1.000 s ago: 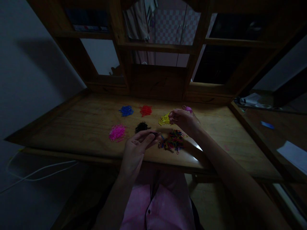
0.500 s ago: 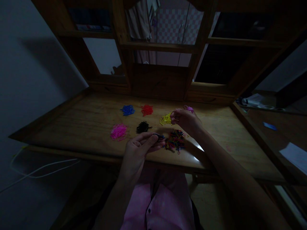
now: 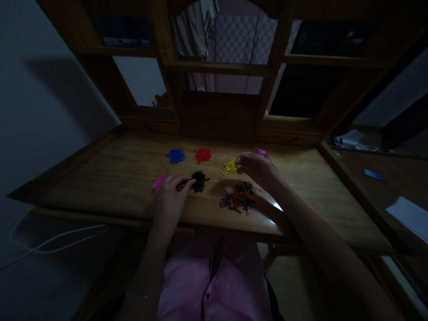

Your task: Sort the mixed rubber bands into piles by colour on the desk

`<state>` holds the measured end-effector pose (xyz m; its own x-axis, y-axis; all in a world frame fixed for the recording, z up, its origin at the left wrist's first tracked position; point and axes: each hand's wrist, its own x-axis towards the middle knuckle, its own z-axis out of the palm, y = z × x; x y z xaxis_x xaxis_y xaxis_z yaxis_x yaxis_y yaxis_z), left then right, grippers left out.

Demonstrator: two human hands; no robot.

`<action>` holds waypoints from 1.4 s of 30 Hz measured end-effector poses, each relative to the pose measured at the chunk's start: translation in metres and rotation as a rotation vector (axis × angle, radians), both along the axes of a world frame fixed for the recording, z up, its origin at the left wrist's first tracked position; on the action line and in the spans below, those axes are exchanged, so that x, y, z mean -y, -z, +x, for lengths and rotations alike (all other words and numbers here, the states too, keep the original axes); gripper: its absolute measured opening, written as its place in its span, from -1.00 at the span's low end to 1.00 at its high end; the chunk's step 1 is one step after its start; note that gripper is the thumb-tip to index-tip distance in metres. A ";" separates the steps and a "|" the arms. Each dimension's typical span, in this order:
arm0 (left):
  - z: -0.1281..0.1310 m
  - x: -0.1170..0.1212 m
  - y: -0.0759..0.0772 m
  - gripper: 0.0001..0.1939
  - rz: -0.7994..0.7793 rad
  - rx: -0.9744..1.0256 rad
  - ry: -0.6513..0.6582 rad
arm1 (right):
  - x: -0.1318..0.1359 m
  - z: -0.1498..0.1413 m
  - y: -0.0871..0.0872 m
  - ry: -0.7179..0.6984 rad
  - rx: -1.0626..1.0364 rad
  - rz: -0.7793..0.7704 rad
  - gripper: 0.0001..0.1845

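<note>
My left hand (image 3: pixel 170 194) is over the left of the desk, thumb and forefinger pinched at the edge of a pile of small black loops (image 3: pixel 199 181). Whatever sits in that pinch is too dark to make out. Partly behind this hand lies a pink pile (image 3: pixel 158 182). My right hand (image 3: pixel 257 167) hovers beside a pile of yellow loops (image 3: pixel 228 167), its fingers curled together with a tiny pale sliver showing at the tips. Below it spreads a mixed pile of coloured loops (image 3: pixel 241 196). A purple-pink item (image 3: pixel 261 152) shows just behind the right hand.
Blue loops (image 3: pixel 175 155) and red loops (image 3: pixel 203 155) form separate piles farther back on the wooden desk (image 3: pixel 133 156). A wooden shelf unit (image 3: pixel 217 67) rises behind. On the right are a paper sheet (image 3: pixel 408 216) and a small blue card-like item (image 3: pixel 372 174).
My left hand has moved left from the mixed pile to the black pile. The dark and blue pieces seen in its fingers no longer show there. My right hand has barely moved.
</note>
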<state>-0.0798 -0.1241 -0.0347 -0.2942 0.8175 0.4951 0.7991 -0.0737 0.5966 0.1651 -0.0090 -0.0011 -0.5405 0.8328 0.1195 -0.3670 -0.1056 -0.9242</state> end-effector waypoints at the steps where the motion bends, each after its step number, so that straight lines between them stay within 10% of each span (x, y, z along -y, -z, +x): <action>1: -0.006 -0.004 0.003 -0.83 -0.017 -0.028 -0.002 | 0.000 0.000 0.000 0.003 0.029 0.027 -0.80; 11: 0.000 -0.015 0.002 -0.82 -0.084 0.075 0.013 | -0.012 0.025 -0.013 0.137 0.451 0.386 -0.70; 17: 0.012 -0.007 -0.005 -0.85 -0.005 0.069 0.075 | -0.012 0.055 -0.030 -0.277 0.935 0.724 -0.69; 29: 0.076 0.015 0.004 -0.84 -0.096 0.237 0.311 | 0.003 0.035 -0.023 -0.498 1.081 0.811 -0.81; 42: 0.077 0.014 0.015 -0.85 -0.149 0.267 0.448 | 0.000 0.038 -0.023 -0.523 0.980 0.745 -0.84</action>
